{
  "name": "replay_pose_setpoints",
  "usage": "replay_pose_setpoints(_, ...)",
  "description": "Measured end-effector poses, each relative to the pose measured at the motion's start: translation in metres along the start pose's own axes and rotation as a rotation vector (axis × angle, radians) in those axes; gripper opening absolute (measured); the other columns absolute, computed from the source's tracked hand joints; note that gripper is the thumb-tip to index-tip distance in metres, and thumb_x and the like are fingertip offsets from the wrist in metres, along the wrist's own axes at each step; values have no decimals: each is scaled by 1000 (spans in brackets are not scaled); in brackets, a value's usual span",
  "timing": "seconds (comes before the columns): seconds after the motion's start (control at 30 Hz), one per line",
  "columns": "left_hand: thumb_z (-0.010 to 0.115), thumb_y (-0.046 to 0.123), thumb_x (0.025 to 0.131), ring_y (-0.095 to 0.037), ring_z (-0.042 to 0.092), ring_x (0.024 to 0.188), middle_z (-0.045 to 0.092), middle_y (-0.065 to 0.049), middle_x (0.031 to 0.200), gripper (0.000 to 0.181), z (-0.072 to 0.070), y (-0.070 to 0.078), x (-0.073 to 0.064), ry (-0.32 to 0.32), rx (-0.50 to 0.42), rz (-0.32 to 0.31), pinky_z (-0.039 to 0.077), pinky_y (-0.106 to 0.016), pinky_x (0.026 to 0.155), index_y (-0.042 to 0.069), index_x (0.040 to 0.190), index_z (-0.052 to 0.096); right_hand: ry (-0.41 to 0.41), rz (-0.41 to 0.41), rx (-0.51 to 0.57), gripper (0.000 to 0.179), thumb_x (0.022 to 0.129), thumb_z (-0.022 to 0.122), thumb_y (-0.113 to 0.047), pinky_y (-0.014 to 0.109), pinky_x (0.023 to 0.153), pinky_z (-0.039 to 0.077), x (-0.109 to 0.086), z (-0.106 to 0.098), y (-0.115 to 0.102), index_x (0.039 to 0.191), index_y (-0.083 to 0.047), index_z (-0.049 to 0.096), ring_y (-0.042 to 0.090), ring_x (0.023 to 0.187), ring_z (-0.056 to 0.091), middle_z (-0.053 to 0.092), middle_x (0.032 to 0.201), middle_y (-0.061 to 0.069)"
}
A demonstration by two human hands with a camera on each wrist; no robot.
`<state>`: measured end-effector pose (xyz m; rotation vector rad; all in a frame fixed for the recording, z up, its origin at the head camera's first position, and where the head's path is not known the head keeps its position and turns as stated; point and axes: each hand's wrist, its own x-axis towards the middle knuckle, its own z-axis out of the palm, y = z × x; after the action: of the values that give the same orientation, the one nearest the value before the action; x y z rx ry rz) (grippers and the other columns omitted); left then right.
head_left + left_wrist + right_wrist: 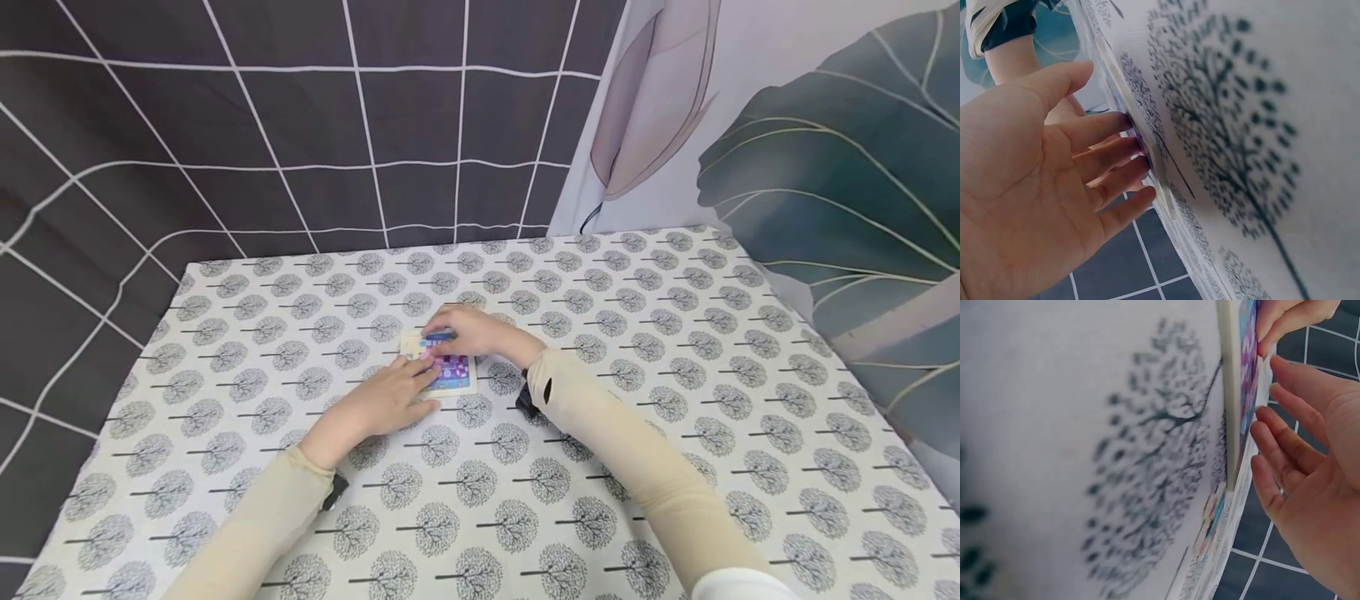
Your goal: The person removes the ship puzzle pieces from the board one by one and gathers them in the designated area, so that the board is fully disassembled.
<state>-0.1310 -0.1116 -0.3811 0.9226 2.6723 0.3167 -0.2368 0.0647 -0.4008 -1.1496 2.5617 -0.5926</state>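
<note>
Sitting flat on the tree-print tablecloth [675, 467]: a small picture board [459, 382], pale border, blue and purple print, directly under both hands. Left hand [386, 400] comes in from the near left; fingers extended, not curled round anything, fingertips on the board's face, thumb held apart toward the near edge. Right hand [468, 331] comes in over the board's far right part, fingers loosely bent and separated, pads close to the printed face; exact contact there I can't tell. Near right corner of the board is uncovered, far left corner shows just past the fingers. Right wrist view has the board's side edge low and parallel to the cloth, plus a blurred multicoloured strip [1211, 520] on the cloth past one end; can't identify it. Edges: board is well apart from the table's left and right edges, and a band of cloth runs between it and the far edge, where the dark gridded curtain [300, 125] hangs. Widest stretch of cloth is right of the board, past the right sleeve [637, 454]. Sleeves take up the near side, left sleeve [255, 521] lower left; cloth shows between them.
</note>
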Motion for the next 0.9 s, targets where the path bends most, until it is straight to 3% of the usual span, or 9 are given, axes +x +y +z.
replay_pose_setpoints(0.43,49,36,95,-46,25,134,28,-20,149,60,3,-1,0,13,-8,-26,25,-56,109,-2,140,38,-42,112,3,29,83,71,-24,35,99,42,14,-5,-13,108,-11,69,19,105,57,64,115,5)
replay_pose_setpoints(0.7,52,35,94,-41,26,136,29,-20,148,60,0,0,2,48,22,-8,26,-53,110,-4,139,38,-67,124,-20,24,81,73,-23,33,98,43,21,-12,-15,103,-14,70,17,104,57,64,114,3)
replay_pose_setpoints(0.9,52,35,94,-39,32,133,31,-21,147,60,2,1,2,38,34,-4,26,-50,112,-3,138,40,-122,177,36,23,80,73,-21,31,96,44,22,-12,-16,102,-13,70,15,101,57,65,111,2)
